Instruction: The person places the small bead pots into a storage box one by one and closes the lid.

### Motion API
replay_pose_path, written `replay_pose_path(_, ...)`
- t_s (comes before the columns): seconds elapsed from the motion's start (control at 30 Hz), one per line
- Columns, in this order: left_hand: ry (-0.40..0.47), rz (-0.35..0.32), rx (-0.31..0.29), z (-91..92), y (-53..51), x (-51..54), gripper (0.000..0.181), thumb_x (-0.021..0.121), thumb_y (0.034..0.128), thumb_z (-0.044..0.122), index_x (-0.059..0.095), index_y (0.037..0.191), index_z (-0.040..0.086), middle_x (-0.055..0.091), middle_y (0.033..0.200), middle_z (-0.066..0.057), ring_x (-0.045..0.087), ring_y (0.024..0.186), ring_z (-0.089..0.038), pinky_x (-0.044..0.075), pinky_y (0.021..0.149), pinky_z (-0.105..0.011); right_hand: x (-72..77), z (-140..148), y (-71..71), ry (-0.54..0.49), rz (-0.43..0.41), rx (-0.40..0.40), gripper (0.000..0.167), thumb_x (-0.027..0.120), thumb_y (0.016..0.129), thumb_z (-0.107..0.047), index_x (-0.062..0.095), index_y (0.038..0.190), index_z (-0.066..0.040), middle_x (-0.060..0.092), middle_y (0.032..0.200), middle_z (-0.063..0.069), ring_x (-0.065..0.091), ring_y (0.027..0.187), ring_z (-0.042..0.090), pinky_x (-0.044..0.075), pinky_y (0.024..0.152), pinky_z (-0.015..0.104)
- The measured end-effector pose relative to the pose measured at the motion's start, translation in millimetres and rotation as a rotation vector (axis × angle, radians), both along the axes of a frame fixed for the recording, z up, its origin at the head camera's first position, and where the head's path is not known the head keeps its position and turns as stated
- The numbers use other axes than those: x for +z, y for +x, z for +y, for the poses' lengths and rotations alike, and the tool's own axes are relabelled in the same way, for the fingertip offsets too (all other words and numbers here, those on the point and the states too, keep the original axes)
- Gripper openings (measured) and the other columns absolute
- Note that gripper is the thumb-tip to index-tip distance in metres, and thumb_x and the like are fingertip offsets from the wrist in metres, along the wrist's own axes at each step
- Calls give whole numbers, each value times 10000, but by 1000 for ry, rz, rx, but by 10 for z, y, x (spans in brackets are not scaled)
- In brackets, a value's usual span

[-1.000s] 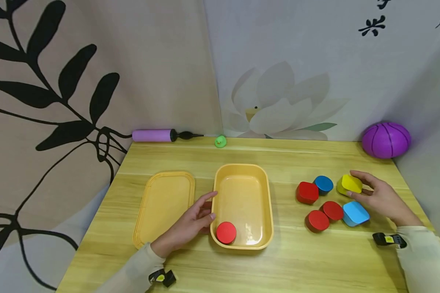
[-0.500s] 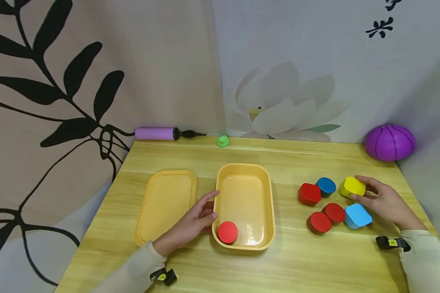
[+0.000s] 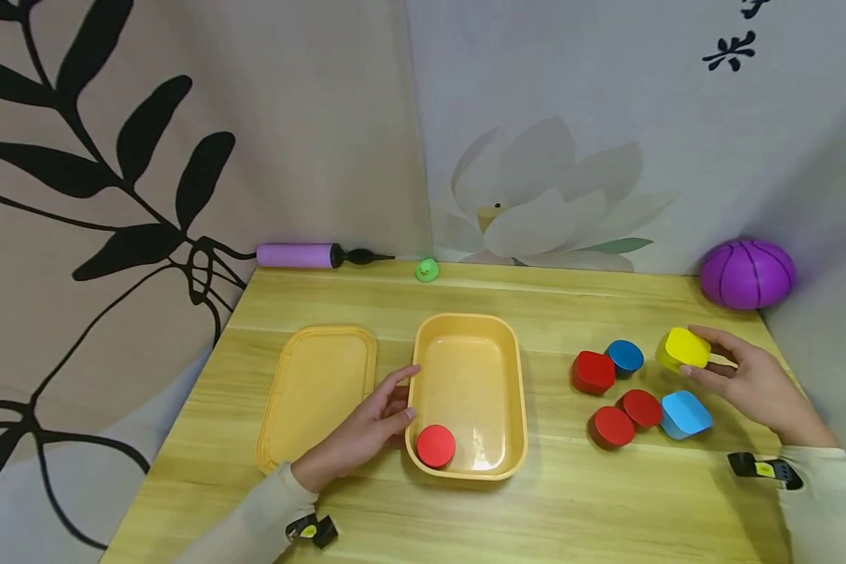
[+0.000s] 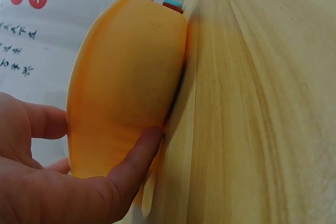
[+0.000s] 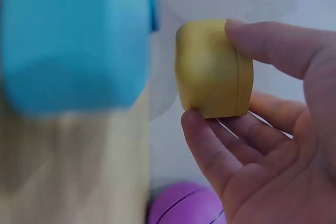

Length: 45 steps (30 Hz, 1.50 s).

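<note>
My right hand (image 3: 761, 384) pinches a small yellow rounded-square box (image 3: 684, 348) between thumb and fingers, just above the table. In the right wrist view, a seam runs round the yellow box (image 5: 210, 72) near one end. My left hand (image 3: 363, 431) rests against the left side of an open yellow-orange plastic container (image 3: 520, 392). The left wrist view has its thumb and fingers touching the container's outer wall (image 4: 126, 72), without closing round it. A red round piece (image 3: 435, 446) lies in the container's near left corner.
Right of the container sit a red rounded-square piece (image 3: 593, 372), a dark blue round piece (image 3: 624, 358), red round pieces (image 3: 612, 427) and a light blue piece (image 3: 685, 415). A matching lid (image 3: 317, 392) lies left. Behind are a purple pump (image 3: 296, 255), green duck (image 3: 427, 270) and purple ball (image 3: 747, 274).
My right hand has lifted the yellow box off the table, moving it slightly up and to the right. The left hand stays at the container's side.
</note>
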<state>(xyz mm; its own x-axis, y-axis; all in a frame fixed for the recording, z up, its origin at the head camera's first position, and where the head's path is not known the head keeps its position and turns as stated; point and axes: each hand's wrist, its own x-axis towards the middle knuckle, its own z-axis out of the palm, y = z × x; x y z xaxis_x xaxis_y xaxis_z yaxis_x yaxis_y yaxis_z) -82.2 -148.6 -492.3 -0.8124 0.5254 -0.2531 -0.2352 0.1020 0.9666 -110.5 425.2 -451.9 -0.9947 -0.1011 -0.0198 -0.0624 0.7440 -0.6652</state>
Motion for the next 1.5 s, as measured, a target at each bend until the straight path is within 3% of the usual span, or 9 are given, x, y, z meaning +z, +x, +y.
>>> replay_pose_path(0.13,-10,3,5,-15,-13,6,661,518,1124,195,192,1695,267,403,1585,-227,508,1408,-398,605,970,-449,133,-186,8,-30,52,49,741,790,974,-185,423,1588,8,520,1453,212,502,1033,-271,514,797,33)
replay_pose_path(0.3,1,2,-2,-17,-11,15,658,513,1128,200,186,1696,257,392,1590,-238,503,1409,-405,604,972,-446,234,-475,38,-57,174,122,698,836,903,-52,524,1527,-15,535,1380,-173,545,1083,-195,484,866,13)
replay_pose_path(0.37,7,6,-8,-12,-7,17,659,509,1129,201,178,1697,238,384,1591,-251,500,1411,-413,604,972,-448,261,-589,50,-75,207,140,694,848,875,-11,556,1505,-32,534,1361,-246,561,1105,-155,478,884,12)
replay_pose_path(0.53,12,4,-10,-1,-2,26,658,511,1129,211,178,1696,232,381,1591,-256,502,1412,-409,602,976,-449,311,-869,64,-96,268,196,694,867,837,22,599,1472,-64,631,1388,-63,571,1161,-109,486,902,27)
replay_pose_path(0.67,15,-1,-10,-2,2,17,650,491,1134,189,172,1698,230,385,1588,-257,511,1399,-410,604,968,-446,329,-1107,77,-81,300,262,689,882,835,-12,611,1463,-94,674,1371,76,601,1106,-71,503,899,52)
replay_pose_path(0.83,14,-6,-7,6,-7,1,649,478,1134,163,169,1699,241,383,1595,-247,508,1406,-399,602,972,-443,341,-1414,83,-80,296,323,678,898,850,-102,613,1464,-132,694,1351,32,668,1029,33,578,822,143)
replay_pose_path(1.1,7,-5,2,5,-7,-14,649,501,1131,199,182,1694,251,401,1568,-251,541,1362,-370,607,953,-436,247,-1882,68,-112,236,449,613,848,926,-253,603,1474,-128,681,1379,-34,682,1113,86,634,891,359)
replay_pose_path(1.33,-26,-4,17,2,17,15,649,508,1129,205,191,1692,270,424,1563,-222,550,1356,-368,613,945,-440,179,-2183,133,-133,193,518,612,842,926,-297,607,1474,-158,652,1412,-40,657,1203,122,631,917,380)
replay_pose_path(1.5,-29,4,12,16,25,36,642,502,1132,219,192,1692,271,428,1559,-226,549,1360,-376,611,945,-439,137,-2345,182,-103,192,567,616,849,908,-266,614,1461,-130,661,1361,-43,647,1109,75,618,909,327)
